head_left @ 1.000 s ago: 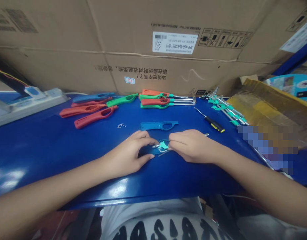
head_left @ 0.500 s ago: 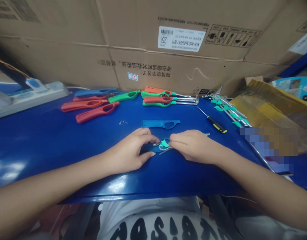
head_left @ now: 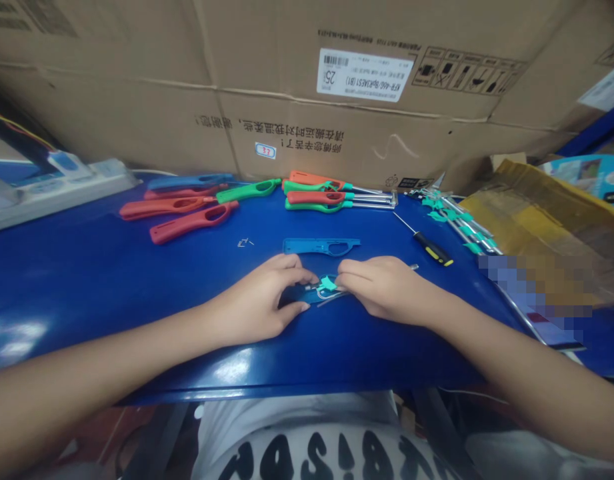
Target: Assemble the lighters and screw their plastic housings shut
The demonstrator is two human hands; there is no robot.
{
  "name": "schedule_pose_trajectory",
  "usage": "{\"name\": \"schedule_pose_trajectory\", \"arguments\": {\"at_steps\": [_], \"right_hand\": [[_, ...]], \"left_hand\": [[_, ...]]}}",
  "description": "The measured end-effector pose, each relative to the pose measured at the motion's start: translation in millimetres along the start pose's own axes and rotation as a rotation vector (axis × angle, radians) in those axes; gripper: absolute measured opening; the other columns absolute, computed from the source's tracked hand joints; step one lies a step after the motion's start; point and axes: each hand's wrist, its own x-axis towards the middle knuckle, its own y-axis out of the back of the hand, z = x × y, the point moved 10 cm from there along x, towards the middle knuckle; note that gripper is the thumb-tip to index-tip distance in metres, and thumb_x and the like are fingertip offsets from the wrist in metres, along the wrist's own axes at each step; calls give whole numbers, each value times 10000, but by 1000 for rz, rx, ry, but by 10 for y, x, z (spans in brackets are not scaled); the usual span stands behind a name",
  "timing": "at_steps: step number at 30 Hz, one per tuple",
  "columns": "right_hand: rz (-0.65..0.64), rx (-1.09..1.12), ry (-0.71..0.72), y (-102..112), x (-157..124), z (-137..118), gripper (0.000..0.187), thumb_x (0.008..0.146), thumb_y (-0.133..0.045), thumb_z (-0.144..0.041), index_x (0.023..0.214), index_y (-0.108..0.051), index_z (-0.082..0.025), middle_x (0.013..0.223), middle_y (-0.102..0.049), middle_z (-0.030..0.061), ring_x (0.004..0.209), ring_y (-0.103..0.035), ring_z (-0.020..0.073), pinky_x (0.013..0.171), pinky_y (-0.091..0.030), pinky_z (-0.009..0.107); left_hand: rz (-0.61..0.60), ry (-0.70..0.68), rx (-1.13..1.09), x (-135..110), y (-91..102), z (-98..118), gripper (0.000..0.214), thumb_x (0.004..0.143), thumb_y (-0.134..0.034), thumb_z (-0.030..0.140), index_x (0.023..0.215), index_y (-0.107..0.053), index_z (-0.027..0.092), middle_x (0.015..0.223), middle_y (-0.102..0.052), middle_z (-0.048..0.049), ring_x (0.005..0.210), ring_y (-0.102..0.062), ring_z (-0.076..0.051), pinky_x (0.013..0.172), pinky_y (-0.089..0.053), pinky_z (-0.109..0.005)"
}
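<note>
Between my hands lies a blue lighter casing half (head_left: 314, 297), with a green trigger (head_left: 328, 284) and a looped thin wire resting in it. My left hand (head_left: 267, 297) grips the casing's left end, thumb on the near side and fingers on the far side. With fingertips pinched together beside the trigger, my right hand (head_left: 387, 288) holds the lighter's metal tube (head_left: 414, 267). Only the tube's end shows past the knuckles; the rest is hidden. Just beyond the hands is a second blue casing half (head_left: 321, 247), lying flat.
Red, blue and green lighter casings (head_left: 194, 222) lie at the back left. Lighters with metal tubes (head_left: 319, 199) are stacked at the back centre. A screwdriver (head_left: 433, 249), tube-and-trigger parts (head_left: 459, 220) and a taped carton (head_left: 551, 227) are at right. Small screws (head_left: 245, 243) lie left. A power strip (head_left: 61, 190) borders the left.
The right fingers have shifted very slightly at the trigger and tube. The left hand keeps its grip, and the view has tilted a little.
</note>
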Motion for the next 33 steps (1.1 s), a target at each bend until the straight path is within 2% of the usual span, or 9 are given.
{"name": "schedule_pose_trajectory", "arguments": {"at_steps": [8,14,23,33], "right_hand": [[-40,38,15,6,10,-19,227,995,-417,-113,932,-631,-156,876,-635,28,605,-418,135,570,-258,304],[-5,29,35,41,-3,-52,235,999,-418,-121,938,-641,-159,854,-635,24,586,-405,139,559,-259,309],[59,279,-100,32,4,97,213,1031,-454,-216,930,-638,-176,882,-634,27,706,-546,122,603,-332,256],[19,96,14,64,8,-13,259,1013,-434,-162,961,-687,-163,850,-645,32,618,-458,124,590,-296,279]], "left_hand": [[5,-5,48,-7,0,40,311,905,-613,186,1213,-657,186,1062,-592,-65,1072,-561,-246,983,-484,-406],[5,-7,53,-10,-1,30,314,903,-617,192,1214,-657,187,1062,-593,-65,1066,-563,-247,978,-488,-405],[6,4,40,-13,-14,13,328,902,-620,203,1228,-654,191,1052,-593,-64,1064,-569,-249,972,-493,-403],[28,-5,68,-44,21,45,359,881,-622,164,1237,-597,198,1149,-621,-73,1120,-571,-249,1017,-489,-428]]}}
